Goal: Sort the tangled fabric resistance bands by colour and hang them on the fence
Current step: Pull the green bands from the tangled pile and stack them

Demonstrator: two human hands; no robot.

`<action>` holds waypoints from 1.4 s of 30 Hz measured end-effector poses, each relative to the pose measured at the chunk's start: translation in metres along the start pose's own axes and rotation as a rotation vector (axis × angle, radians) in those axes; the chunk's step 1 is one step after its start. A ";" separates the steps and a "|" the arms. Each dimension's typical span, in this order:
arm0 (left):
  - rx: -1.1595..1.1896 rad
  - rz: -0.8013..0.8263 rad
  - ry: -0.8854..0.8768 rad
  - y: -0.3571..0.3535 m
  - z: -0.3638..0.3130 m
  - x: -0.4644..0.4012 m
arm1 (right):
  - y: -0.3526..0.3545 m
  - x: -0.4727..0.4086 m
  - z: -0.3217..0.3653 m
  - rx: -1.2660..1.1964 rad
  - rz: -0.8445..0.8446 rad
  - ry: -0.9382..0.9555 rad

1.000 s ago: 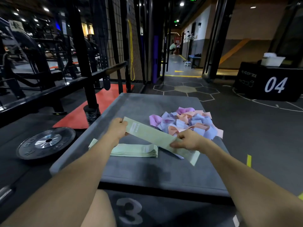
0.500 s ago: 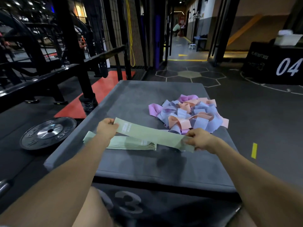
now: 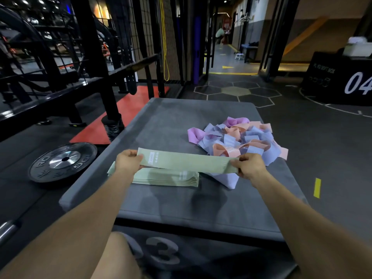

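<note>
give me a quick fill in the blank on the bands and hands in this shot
1. Both hands hold a flat band coloured ____.
2. The left hand hovers over a ____ of bands of that colour.
3. The tangled pile lies nearer the ____ hand.
4. The box front shows the digit ____.

Missing words: green; stack; right; 3

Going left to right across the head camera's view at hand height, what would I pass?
weight plate → left hand → green band held taut → right hand → yellow floor mark
</note>
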State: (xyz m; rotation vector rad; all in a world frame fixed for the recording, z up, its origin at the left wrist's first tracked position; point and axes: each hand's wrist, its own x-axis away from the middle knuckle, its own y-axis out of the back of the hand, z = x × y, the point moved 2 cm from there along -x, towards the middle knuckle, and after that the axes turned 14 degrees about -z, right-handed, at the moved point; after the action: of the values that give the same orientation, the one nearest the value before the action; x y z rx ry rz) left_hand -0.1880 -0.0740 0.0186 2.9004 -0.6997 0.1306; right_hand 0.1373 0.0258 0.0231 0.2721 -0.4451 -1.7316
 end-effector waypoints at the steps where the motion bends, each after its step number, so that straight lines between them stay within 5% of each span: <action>1: 0.002 -0.003 0.002 0.002 0.001 -0.002 | -0.003 0.000 0.001 -0.010 -0.006 -0.004; 27: -0.345 0.037 -0.218 -0.001 -0.005 -0.013 | -0.014 0.003 0.009 -0.173 -0.073 0.013; 32: -0.455 0.190 -0.240 -0.009 -0.011 0.000 | -0.012 0.006 0.020 -0.238 -0.006 0.096; 36: -0.698 0.352 -0.449 -0.023 -0.026 0.020 | -0.010 0.013 0.035 -0.348 0.091 0.165; 42: -0.522 0.690 -0.603 -0.068 -0.055 0.082 | -0.008 0.024 0.066 -0.401 0.237 0.308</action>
State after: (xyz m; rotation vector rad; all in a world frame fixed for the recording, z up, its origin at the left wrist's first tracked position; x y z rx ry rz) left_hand -0.0863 -0.0415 0.0739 2.0760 -1.5258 -0.7536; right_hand 0.0977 0.0128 0.0806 0.1832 0.0949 -1.4757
